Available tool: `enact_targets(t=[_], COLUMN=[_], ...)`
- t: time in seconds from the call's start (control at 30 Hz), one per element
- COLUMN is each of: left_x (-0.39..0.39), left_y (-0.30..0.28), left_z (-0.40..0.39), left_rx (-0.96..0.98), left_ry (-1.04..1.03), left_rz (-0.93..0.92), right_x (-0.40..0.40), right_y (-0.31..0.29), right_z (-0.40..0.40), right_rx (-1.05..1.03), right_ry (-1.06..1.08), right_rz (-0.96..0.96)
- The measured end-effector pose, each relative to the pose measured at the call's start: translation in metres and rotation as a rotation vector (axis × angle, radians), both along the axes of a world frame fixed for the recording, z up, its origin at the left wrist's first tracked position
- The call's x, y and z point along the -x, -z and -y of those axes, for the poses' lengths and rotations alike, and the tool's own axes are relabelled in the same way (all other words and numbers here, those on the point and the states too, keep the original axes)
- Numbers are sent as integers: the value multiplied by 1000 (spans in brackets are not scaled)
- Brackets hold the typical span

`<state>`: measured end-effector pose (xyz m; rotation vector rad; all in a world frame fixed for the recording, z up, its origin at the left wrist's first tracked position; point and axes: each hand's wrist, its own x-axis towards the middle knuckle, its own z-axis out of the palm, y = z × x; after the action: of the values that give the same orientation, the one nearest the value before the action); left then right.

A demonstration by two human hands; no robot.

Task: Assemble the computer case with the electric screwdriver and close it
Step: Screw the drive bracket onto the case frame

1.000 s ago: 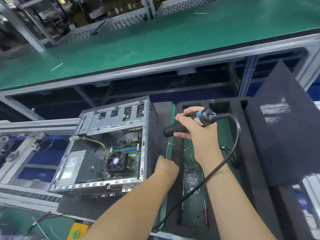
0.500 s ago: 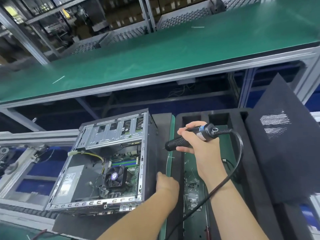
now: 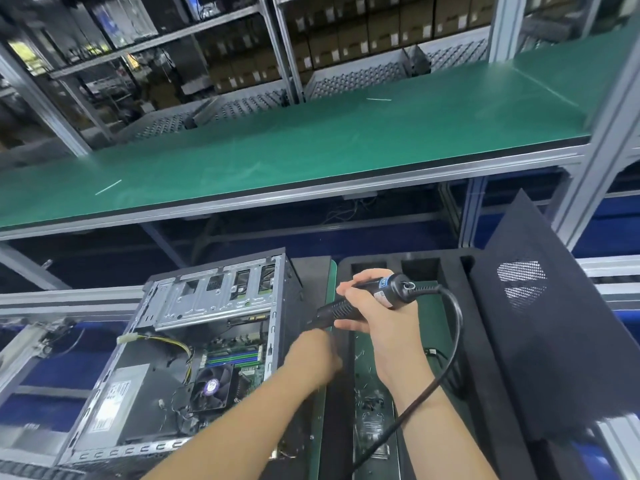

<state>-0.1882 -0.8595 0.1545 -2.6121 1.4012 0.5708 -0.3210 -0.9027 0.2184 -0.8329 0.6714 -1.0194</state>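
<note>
Grip check: our right hand (image 3: 384, 327) is wrapped around the electric screwdriver (image 3: 360, 301); our left hand (image 3: 313, 358) sits blurred at the case's right wall.

We cannot tell whether the left hand is holding anything, since its fingers are turned away and smeared. The computer case (image 3: 207, 351) lies on its side on the tabletop (image 3: 322, 403), open face up, fan and boards exposed, its long axis running from us toward the far drive bays. The screwdriver's long axis points tip-first, left and downward, at the case's right wall, with its cord (image 3: 450, 344) trailing behind. We judge a screw is being started: seat the bit squarely, keep the driver in line with the screw, steady the case, then trigger. The side panel (image 3: 554, 341) leans at the right, not yet fitted.
</note>
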Motion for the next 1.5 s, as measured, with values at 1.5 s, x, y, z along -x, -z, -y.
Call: enact_targets(t=[1.5], left_x=[-114], left_y=[-70], left_z=[-47], left_rx=[667], left_ry=[-526], left_rz=[-1432], right_x=[-7], right_y=[-42], right_z=[-10], right_rx=[123], right_ry=[-43], right_rz=[308])
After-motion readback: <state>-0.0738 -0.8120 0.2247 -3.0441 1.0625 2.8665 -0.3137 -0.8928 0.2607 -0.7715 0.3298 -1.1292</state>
